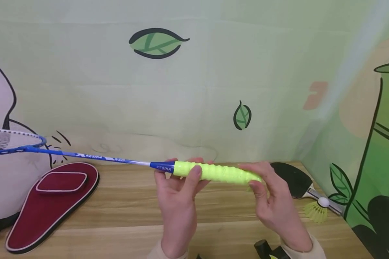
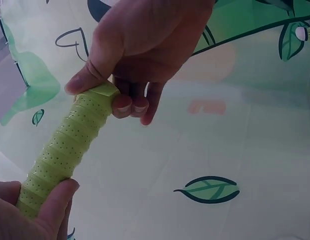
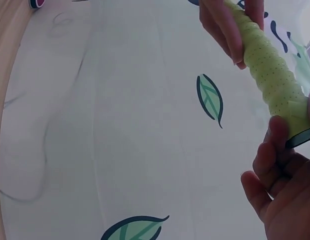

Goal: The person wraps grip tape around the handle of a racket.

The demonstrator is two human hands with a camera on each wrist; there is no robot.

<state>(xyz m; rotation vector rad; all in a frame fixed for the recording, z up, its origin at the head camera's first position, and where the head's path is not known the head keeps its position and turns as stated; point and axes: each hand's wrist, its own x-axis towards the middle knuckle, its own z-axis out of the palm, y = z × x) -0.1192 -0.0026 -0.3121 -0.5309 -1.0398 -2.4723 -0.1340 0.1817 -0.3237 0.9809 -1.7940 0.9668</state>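
A blue badminton racket is held up level above the wooden table, its strung head running off the left edge of the head view. Ridged, perforated yellow-green grip tape wraps its handle. My left hand holds the handle by the blue cone, thumb laid over the tape. At the butt end, my right hand pinches the handle between thumb and fingers. In the right wrist view, the dark end cap shows just past the tape.
On the table, a dark red paddle case lies at the left. A black table tennis paddle and a yellow shuttlecock lie at the right. Black objects sit at the front, near my right sleeve. A printed cloth stands behind.
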